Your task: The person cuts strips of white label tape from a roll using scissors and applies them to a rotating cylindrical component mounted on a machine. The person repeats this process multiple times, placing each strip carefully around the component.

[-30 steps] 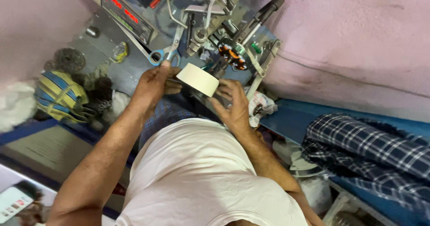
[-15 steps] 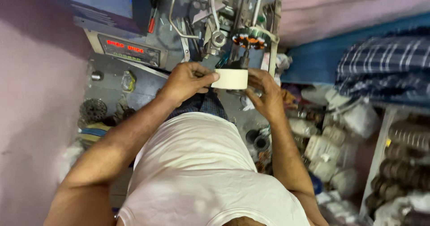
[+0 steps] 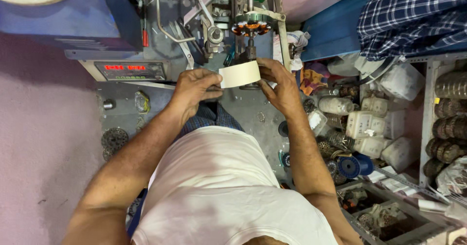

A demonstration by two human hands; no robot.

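Pinching a smooth cream paper strip (image 3: 239, 74) between both hands (image 3: 194, 88).

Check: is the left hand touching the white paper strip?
Touching. Head view shows the left hand pinching the left end of the white paper strip; the right hand holds the other end.

Ahead of the left hand (image 3: 192, 90) and right hand (image 3: 278, 85), the winding machine (image 3: 228, 16) with its copper-wound stator (image 3: 251, 28) blocks the way forward. The display box (image 3: 129, 71) walls off the left. Bare table (image 3: 243, 110) lies open just below the hands. To the right, plastic jars (image 3: 362, 123), a blue spool (image 3: 351, 166) and a crowded shelf (image 3: 445, 113) close the passage.
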